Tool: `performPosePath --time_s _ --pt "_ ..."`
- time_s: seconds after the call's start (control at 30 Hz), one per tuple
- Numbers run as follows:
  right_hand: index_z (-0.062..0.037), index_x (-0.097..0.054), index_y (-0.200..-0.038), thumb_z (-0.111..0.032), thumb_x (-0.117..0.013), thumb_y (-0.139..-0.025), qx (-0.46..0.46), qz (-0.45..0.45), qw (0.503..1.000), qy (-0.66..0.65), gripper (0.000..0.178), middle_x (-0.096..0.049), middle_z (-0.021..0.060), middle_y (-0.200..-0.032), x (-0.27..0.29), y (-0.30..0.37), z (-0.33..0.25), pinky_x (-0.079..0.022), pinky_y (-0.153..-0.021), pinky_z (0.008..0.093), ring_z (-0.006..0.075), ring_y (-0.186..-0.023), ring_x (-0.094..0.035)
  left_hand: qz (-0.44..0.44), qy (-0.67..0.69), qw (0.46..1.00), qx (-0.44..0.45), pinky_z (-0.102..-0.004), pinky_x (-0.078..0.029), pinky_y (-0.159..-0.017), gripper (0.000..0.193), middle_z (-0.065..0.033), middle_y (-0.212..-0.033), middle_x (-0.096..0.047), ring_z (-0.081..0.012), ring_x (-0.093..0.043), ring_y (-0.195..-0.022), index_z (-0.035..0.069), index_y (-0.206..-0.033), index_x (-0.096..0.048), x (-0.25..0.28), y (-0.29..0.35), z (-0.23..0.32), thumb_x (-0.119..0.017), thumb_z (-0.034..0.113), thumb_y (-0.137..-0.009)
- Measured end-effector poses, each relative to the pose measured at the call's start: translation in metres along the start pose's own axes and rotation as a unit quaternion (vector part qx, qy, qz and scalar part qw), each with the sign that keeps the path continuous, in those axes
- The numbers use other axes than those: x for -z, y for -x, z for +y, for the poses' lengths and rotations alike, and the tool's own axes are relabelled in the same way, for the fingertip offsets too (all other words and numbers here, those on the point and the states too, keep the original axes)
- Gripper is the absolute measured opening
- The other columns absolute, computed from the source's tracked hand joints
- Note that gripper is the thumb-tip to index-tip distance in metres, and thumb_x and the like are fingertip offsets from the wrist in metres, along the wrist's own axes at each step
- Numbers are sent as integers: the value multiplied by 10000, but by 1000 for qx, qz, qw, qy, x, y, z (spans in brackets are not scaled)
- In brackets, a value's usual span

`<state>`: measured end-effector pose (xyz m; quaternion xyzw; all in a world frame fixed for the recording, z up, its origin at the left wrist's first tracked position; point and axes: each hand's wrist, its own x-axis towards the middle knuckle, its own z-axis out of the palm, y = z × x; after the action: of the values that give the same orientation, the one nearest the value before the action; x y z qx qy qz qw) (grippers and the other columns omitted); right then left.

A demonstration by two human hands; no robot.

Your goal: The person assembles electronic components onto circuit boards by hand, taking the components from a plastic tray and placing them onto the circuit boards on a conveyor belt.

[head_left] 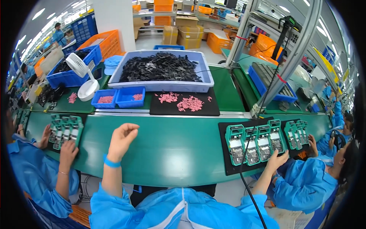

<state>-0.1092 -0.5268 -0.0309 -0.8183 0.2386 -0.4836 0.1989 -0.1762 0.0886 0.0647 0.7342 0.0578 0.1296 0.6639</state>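
**Hands raised over a green conveyor line, fixtures at lower right**

At the lower centre of the frame, blue sleeves are seen entering from the bottom edge. The left hand [122, 138], banded at the wrist in blue, is held above the green conveyor belt [171, 149] with its fingers loosely curled; nothing is held in its grip. At the lower right, the right hand [277, 159] is laid with spread fingers against the near edge of a black mat bearing a row of green fixtures [254, 144], each loaded with a small assembly; nothing is clasped.

A black cable [248, 179] is hung across that mat, just beside the right hand; it could be snagged by the wrist, and a fixture could be dragged off the mat.

Past the belt, on the worktop, loose pink parts [190, 103] are scattered on a black pad [213, 108]. To its left, two small blue trays [129, 101] are set side by side, pink pieces lying in each. Behind the pad, a large pale bin [206, 78] is heaped with black plastic parts. At the upper left, a blue crate [61, 78] of dark parts is placed beside a small white fan [82, 74].
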Motion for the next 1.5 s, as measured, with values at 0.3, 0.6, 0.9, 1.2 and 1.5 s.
performPosePath --time_s 0.3,0.6,0.9,1.2,1.5 --pt "-91 -639 -1016 -87 -687 -706 354 -354 837 -223 314 -519 160 -1218 19 129 -264 -297 -959 493 342 -1171 -456 -138 -74 888 -433 -332 -523 -614 183 -134 -815 -664 -262 -653 -743 4 -826 -704 6 89 182 -758 151 -731" --pt "-29 -624 -1034 -84 -591 -862 98 -597 698 -383 183 -676 143 -901 -106 191 -356 -519 -687 352 261 -788 -664 82 -347 887 -293 -341 -502 -754 175 -138 -904 -658 -278 -642 -854 -14 -904 -662 5 28 151 -710 32 -742" --pt "84 -370 -1335 -131 -636 -891 -265 -884 102 -371 561 -478 217 -1266 -13 324 -479 -466 -948 449 318 -1172 -500 359 -85 928 -51 -203 -436 -717 192 14 -882 -622 -45 -544 -805 -13 -1019 -630 106 113 36 -649 135 -899" --pt "36 -517 -1164 -254 -719 -831 -270 -895 197 -297 485 -542 192 -1157 -3 368 -532 -448 -914 469 316 -1050 -535 464 -57 884 -22 -202 -429 -726 182 -1 -894 -629 -59 -547 -808 -12 -987 -639 153 176 -1 -642 149 -904" --pt "69 -583 -1021 -113 -761 -759 -219 -836 341 -371 366 -644 166 -991 7 416 -547 -562 -577 378 253 -772 -667 488 -8 873 -18 -222 -443 -737 202 -11 -885 -624 -86 -555 -799 -8 -1000 -623 181 175 -78 -613 180 -925"
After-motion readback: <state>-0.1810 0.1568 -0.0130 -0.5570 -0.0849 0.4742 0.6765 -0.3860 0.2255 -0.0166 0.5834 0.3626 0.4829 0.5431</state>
